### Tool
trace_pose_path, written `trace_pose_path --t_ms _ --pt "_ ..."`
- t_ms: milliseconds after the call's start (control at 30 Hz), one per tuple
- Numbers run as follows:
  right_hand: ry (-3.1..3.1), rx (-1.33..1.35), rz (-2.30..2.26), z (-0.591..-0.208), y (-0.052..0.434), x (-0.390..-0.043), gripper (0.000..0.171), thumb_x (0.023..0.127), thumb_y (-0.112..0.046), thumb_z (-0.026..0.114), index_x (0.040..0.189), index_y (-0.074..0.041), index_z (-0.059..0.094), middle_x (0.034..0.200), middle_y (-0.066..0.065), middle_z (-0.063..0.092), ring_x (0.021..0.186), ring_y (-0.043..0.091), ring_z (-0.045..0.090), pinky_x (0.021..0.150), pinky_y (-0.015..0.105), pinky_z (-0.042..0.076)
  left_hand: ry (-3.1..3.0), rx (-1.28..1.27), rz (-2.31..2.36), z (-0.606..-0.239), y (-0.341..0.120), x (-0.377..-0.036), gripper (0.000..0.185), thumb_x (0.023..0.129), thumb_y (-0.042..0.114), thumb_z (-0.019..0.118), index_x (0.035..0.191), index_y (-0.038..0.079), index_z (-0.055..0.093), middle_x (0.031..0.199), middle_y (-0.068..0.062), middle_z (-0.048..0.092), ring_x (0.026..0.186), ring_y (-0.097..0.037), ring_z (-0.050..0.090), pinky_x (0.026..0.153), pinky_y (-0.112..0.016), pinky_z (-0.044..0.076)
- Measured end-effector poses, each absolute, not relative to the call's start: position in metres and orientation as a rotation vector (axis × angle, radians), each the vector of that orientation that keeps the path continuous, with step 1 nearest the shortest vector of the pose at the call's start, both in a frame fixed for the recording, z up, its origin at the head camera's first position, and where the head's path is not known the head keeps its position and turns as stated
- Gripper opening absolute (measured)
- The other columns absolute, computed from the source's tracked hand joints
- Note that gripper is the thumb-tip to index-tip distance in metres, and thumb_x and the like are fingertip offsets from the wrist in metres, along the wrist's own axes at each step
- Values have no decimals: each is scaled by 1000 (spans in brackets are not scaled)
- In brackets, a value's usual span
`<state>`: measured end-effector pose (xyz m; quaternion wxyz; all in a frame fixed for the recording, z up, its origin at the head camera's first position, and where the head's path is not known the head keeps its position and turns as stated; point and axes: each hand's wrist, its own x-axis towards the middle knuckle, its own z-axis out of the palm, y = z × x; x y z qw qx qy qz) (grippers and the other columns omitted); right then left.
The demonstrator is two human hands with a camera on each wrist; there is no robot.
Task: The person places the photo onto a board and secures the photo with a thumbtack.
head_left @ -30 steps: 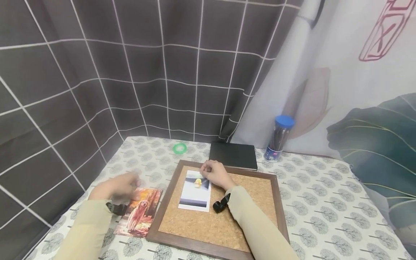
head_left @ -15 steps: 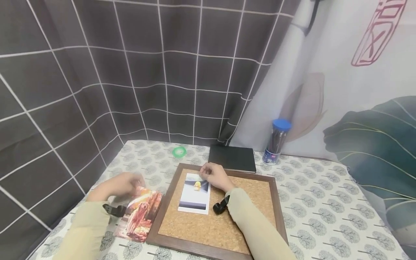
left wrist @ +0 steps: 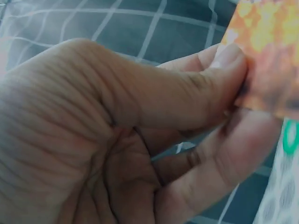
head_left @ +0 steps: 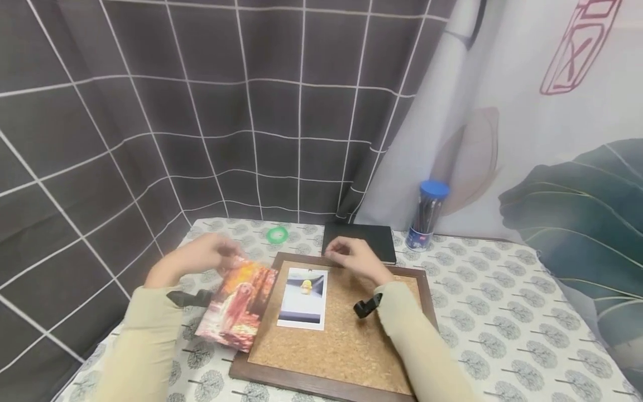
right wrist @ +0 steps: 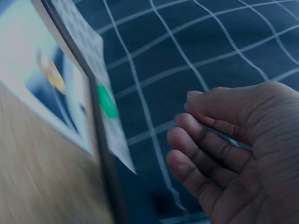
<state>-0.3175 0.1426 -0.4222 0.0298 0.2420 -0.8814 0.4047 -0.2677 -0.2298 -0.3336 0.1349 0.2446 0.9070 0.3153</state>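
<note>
At left, against a dark grid-patterned curtain (head_left: 271, 151) hanging in soft folds, a person's left hand (head_left: 208, 254) pinches the top left corner of a dog print (head_left: 238, 304) between thumb and fingers, holding the thin sheet aslant so that it overlaps the left rim of a corkboard (head_left: 351, 329) in the head view. The step in hand appears to be bringing this picture onto the board; the next move seems to call for swinging it clear of its neighbor, laying it flat and squaring its edges. The sheet is a smooth rectangle, ablaze in orange and red around a golden coat. Farther back, a slim green ring (head_left: 269, 235) lies on a tablecloth (head_left: 492, 335) printed with grey trees. On the board's left side, a white-bordered duck print (head_left: 302, 312) lies flat on grainy tan cork inside a brown, wood-like frame; a dark speck at its top edge may be a pin, but is too small to tell. The right hand (head_left: 356, 257), well apart from the left, hovers by the far rim with fingers loosely bent and nothing visible between them. Behind it sits a flat black book (head_left: 387, 240), partly hidden. At right, a clear, cylindrical tub (head_left: 419, 239) with a blue lid (head_left: 434, 190) holds slender dark sticks upright before a pale, leaf-printed hanging (head_left: 562, 195).
</note>
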Motion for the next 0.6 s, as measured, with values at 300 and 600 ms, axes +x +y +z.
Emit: trace_pose_path --t_ms 300,600 --pt "-2763 660 1121 -420 274 -291 24 93 -33 62 109 -15 68 106 4 72 98 19 67 85 33 55 2598 852 1012 -364 -129 -286 21 90 29 66 109 23 66 91 6 70 75 -10 67 73 -33 57" --pt "-2781 104 1260 -476 385 -260 41 97 -45 53 123 -14 60 126 12 62 104 8 59 87 42 48 2408 797 1402 -414 -29 -294 17 91 19 66 106 11 65 88 -3 71 61 -14 69 59 -34 59"
